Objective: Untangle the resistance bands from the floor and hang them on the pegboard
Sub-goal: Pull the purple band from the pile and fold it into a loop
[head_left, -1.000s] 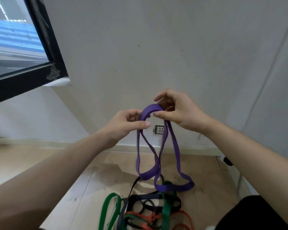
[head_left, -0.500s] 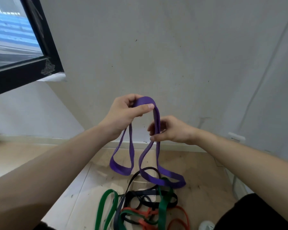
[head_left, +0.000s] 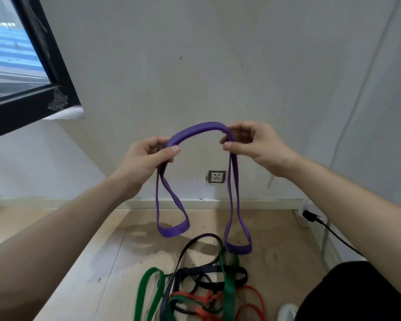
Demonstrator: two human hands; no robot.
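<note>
Head view: left hand (head_left: 146, 158) and right hand (head_left: 255, 144) pinch purple band (head_left: 199, 128), arched between; two loops dangle, seemingly clear of floor tangle (head_left: 202, 290).

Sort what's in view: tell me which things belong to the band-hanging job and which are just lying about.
Belongs to the job: purple band, gripped by the left hand and right hand; green band, dark bands and orange band, tangled on the floor.

Just lying about: wall socket, black cable, window frame.
</note>
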